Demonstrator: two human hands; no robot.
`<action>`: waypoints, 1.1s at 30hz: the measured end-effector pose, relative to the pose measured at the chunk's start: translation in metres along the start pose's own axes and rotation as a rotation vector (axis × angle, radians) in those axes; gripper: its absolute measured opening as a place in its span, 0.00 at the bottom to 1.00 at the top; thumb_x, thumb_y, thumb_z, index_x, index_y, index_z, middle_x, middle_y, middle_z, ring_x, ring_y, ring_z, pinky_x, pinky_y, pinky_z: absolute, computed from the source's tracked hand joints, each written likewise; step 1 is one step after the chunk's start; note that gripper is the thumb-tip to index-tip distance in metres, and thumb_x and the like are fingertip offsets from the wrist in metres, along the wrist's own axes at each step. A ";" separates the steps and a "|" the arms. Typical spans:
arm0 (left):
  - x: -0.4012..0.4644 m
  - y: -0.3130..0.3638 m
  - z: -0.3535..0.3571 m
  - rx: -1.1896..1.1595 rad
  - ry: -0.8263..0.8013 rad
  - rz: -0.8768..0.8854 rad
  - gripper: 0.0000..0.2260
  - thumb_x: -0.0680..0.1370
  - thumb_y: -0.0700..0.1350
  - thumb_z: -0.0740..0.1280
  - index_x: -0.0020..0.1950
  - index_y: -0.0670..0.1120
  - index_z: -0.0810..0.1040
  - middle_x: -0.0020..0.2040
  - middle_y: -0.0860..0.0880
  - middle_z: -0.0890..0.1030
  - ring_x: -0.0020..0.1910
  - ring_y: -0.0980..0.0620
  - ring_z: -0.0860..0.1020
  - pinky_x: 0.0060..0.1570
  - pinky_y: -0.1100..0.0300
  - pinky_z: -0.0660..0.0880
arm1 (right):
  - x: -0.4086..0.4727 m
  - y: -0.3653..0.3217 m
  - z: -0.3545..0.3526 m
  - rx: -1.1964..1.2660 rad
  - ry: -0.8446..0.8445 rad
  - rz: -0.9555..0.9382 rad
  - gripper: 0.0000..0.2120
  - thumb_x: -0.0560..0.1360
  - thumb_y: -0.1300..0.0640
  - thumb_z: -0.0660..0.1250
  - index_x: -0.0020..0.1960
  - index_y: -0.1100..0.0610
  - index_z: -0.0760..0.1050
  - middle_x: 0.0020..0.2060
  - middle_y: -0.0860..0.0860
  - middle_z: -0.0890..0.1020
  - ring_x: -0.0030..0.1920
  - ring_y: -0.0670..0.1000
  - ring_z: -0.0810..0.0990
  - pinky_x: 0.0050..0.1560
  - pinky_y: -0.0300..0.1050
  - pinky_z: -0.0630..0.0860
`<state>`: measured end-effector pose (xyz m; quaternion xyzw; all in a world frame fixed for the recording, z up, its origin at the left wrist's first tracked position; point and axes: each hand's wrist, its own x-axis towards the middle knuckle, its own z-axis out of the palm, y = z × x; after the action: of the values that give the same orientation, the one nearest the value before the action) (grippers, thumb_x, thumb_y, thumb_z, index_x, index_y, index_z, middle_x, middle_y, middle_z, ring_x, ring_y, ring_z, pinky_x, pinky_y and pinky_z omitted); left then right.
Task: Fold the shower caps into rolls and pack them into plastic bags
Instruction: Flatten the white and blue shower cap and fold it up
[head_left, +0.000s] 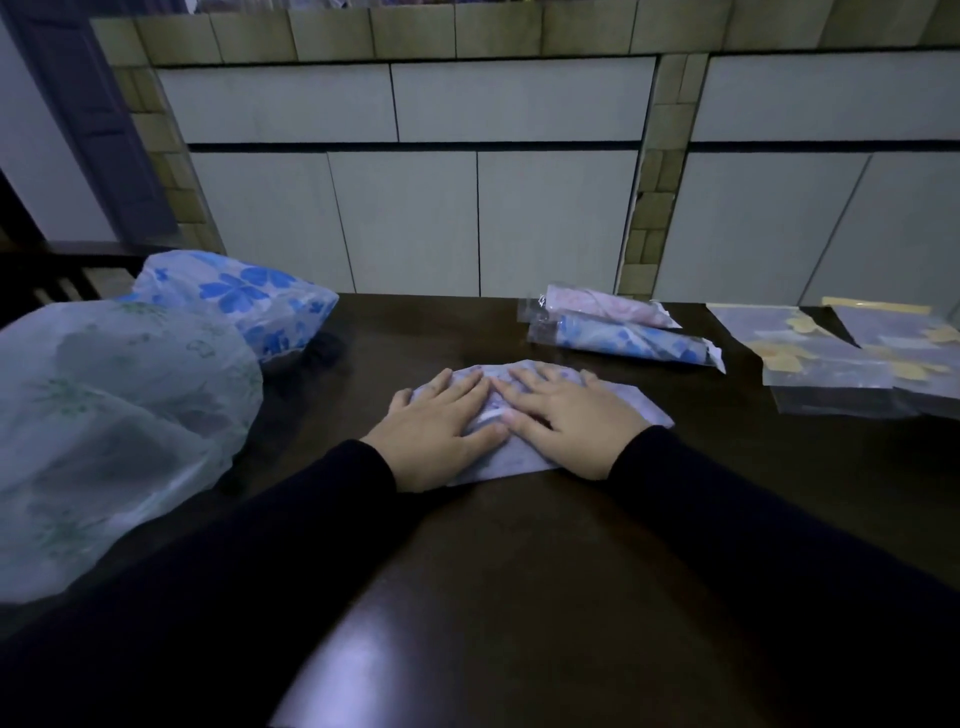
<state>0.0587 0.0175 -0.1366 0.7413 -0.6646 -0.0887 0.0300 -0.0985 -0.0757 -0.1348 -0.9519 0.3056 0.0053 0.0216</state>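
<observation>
A pale purple shower cap (524, 457) lies folded flat in the middle of the dark table (519, 597). Both hands press down on it. The left hand (441, 431) lies flat on its left part with fingers straight, and the right hand (566, 421) lies flat on its right part, fingers spread a little. The fingertips of the two hands almost meet on top of the cap. Neither hand grabs anything. Dark sleeves (260, 545) cover both arms. Behind the cap and to the right, two rolled caps sit in clear bags side by side: a pink roll (608, 306) at the back and a blue flower roll (628, 343) just in front, touching it. Far right lie flat plastic bags (826, 364) with yellow shapes. On the left is a heap of loose caps, one with blue flowers (239, 296) and one with green marks (114, 415). White cupboard doors (467, 218) stand behind the table.
</observation>
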 end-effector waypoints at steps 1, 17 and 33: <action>-0.001 -0.001 -0.001 0.006 -0.009 -0.003 0.29 0.81 0.61 0.48 0.79 0.53 0.45 0.79 0.56 0.43 0.77 0.53 0.43 0.73 0.48 0.44 | 0.002 0.003 0.000 0.025 -0.041 0.015 0.25 0.82 0.41 0.44 0.77 0.43 0.46 0.78 0.46 0.48 0.77 0.50 0.45 0.74 0.58 0.45; -0.024 0.000 -0.014 0.115 -0.073 -0.167 0.36 0.75 0.71 0.49 0.78 0.54 0.51 0.78 0.52 0.52 0.76 0.49 0.54 0.72 0.48 0.55 | -0.010 0.021 -0.001 0.158 -0.021 0.063 0.34 0.77 0.34 0.51 0.78 0.48 0.49 0.77 0.45 0.53 0.76 0.47 0.52 0.74 0.49 0.49; -0.042 -0.021 -0.034 0.091 0.119 -0.124 0.16 0.76 0.50 0.63 0.64 0.58 0.74 0.63 0.51 0.73 0.61 0.49 0.74 0.61 0.52 0.71 | -0.019 -0.058 0.004 -0.045 0.405 -0.026 0.22 0.74 0.33 0.53 0.51 0.50 0.73 0.47 0.48 0.75 0.49 0.52 0.73 0.50 0.51 0.66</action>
<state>0.0805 0.0592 -0.1023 0.7855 -0.6179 -0.0158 0.0299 -0.0799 -0.0177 -0.1362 -0.9376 0.2913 -0.1798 -0.0614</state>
